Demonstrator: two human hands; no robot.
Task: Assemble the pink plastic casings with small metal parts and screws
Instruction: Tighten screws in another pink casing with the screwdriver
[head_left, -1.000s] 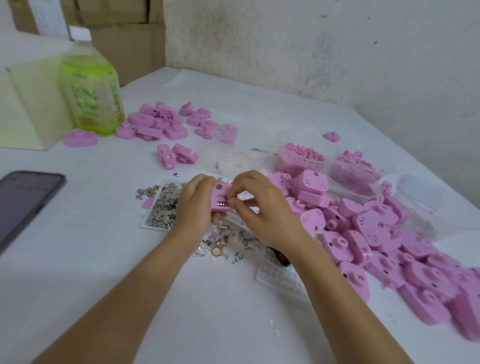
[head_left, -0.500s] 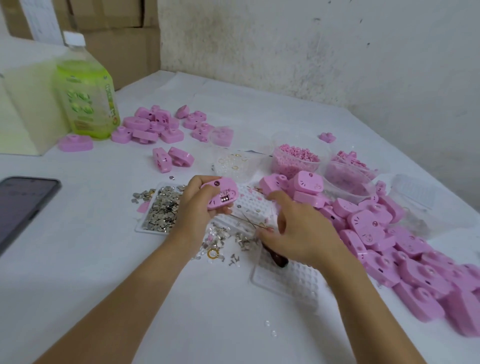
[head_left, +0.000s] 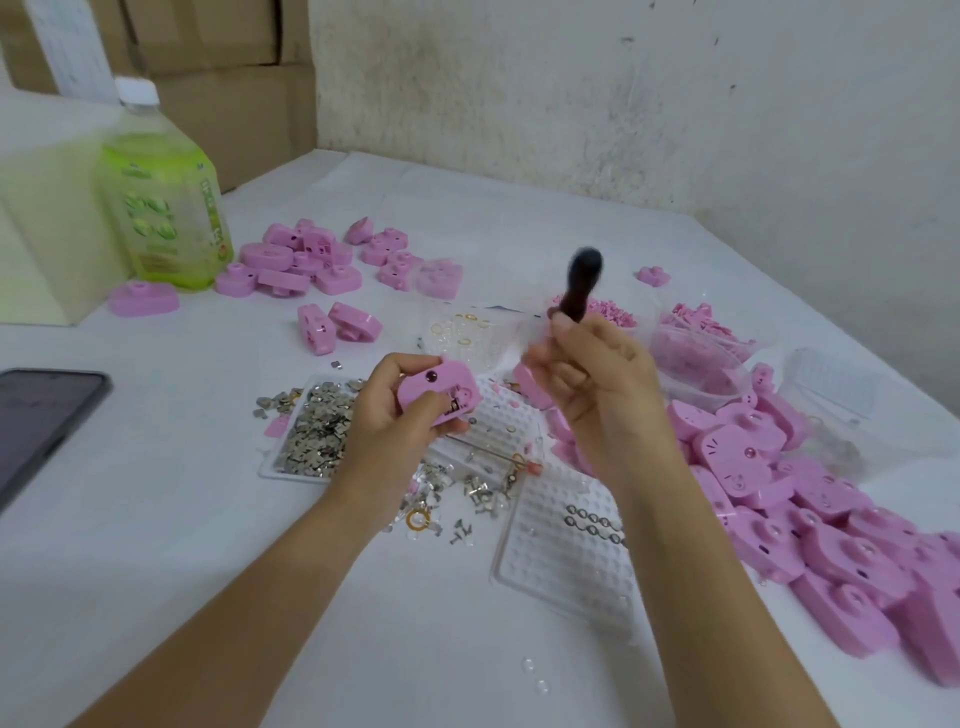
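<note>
My left hand (head_left: 395, 415) grips a pink plastic casing (head_left: 434, 387) above the table, with small metal parts showing in its open side. My right hand (head_left: 597, 384) holds a dark-handled tool (head_left: 579, 286) upright; the handle is blurred and its tip is hidden in my fingers. Below my hands lie a clear tray of small metal plates (head_left: 317, 431), loose screws and brass rings (head_left: 467, 499), and a thin metal pin (head_left: 488, 452) on a dimpled clear tray (head_left: 566, 561).
A big pile of pink casings (head_left: 810, 519) fills the right side, and a smaller pile (head_left: 306, 257) sits at the back left. Clear tubs of pink bits (head_left: 696, 348) stand behind my right hand. A green bottle (head_left: 161, 197) and a phone (head_left: 36, 415) are at the left.
My right hand left the casing, went down to the table, picked up the dark-handled tool and raised it. My left hand kept hold of the casing.
</note>
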